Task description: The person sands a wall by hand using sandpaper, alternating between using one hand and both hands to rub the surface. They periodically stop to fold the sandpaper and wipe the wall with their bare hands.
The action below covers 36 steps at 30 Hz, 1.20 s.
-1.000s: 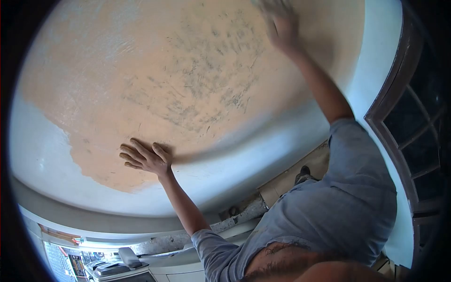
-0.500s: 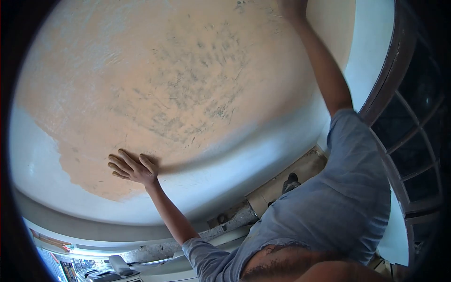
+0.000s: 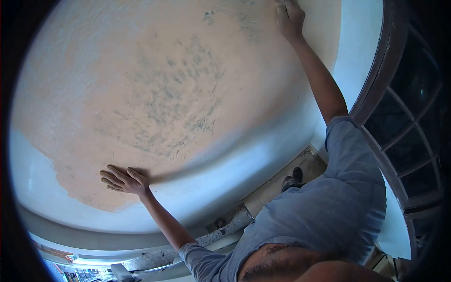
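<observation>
My left hand [image 3: 124, 179] lies flat with its fingers spread, palm against the wall [image 3: 84, 155] near the lower edge of its peach-coloured coating. The fingertips look dirty. At the top of the view, my right hand [image 3: 290, 18] is up against the same wall, fingers close together and partly cut off by the frame edge. Whatever that hand may hold is out of sight. Dark grey smudges [image 3: 174, 94] and scratch-like marks cover the coating between both hands.
A pale, uncoated band [image 3: 253, 150] runs below the coating. At the right stands a dark-framed window [image 3: 404, 136] with a grid of bars. Below are a tiled floor [image 3: 256, 202], my dark shoe [image 3: 294, 177] and a rough ledge [image 3: 230, 221]. Bright clutter [image 3: 84, 272] shows at lower left.
The view has shifted, so the smudges sit further left and more of my right hand shows at the top. My left hand stays flat on the wall.
</observation>
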{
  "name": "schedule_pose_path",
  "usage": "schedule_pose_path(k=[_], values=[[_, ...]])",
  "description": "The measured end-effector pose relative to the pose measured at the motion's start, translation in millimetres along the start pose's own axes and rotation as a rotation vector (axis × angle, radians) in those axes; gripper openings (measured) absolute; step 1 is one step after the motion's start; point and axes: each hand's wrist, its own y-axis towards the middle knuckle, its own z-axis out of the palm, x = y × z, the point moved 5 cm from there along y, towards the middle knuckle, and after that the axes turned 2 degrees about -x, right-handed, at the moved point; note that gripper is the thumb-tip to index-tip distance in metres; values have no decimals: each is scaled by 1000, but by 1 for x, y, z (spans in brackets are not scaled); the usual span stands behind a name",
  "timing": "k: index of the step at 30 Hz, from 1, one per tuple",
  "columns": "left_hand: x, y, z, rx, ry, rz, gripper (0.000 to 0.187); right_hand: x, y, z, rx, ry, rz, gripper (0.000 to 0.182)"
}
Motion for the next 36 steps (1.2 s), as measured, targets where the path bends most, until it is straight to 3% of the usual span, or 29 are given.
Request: schedule_pose_path(k=[3,5,6,8,11,12,14,15,17,19,20,21,22,23,25,27,29,30,31,32,34,36], values=[[-15,2,3,-25,21,-115,66,-24,-38,3,96,6,164,34],[-33,8,7,-2,64,-161,67,3,-100,-18,-48,65,41,35],[-50,16,9,-13,20,-228,68,3,-153,-25,-5,135,-1,35],[-85,21,20,3,-32,-327,69,20,-259,-45,314,58,138,34],[-193,31,38,193,-89,-255,71,43,-362,-87,585,171,425,32],[-238,24,46,267,-253,-176,71,42,-387,-97,634,207,530,31],[-323,1,56,703,-537,161,44,25,-446,-114,944,364,755,29],[-364,-15,58,947,-699,275,33,9,-468,-125,992,381,747,29],[-392,-47,25,461,-981,651,16,-9,-509,-137,1394,402,542,28],[-352,-71,7,558,-1262,220,14,-20,-506,-159,1529,353,563,28],[-302,-74,0,356,-1200,64,21,-34,-516,-173,1639,209,594,31],[-243,-92,1,2,-883,-124,35,-54,-530,-193,1736,58,623,33],[-185,-117,2,-269,-572,-394,49,-79,-565,-219,1816,17,514,30],[-141,-107,-21,-218,-477,-826,67,-104,-608,-251,1899,-26,405,28],[-87,-116,-7,-263,-397,-1035,68,-128,-663,-312,2148,-245,271,28],[-112,-119,37,22,32,-989,71,-200,-772,-417,1844,-242,528,34],[-173,-92,40,-27,-76,-833,70,-195,-768,-435,1993,-330,560,33],[-217,-75,48,-242,-293,-734,70,-186,-766,-435,2023,-341,571,33],[-250,-97,67,-137,-137,-496,70,-180,-764,-434,2035,-342,571,32],[-293,-99,63,-177,-370,-373,62,-173,-765,-431,2039,-328,568,32],[-370,-70,48,1273,-738,-93,22,-168,-771,-415,2024,-299,543,32],[-404,-81,26,310,-1114,343,13,-171,-778,-391,1972,-257,494,31]])
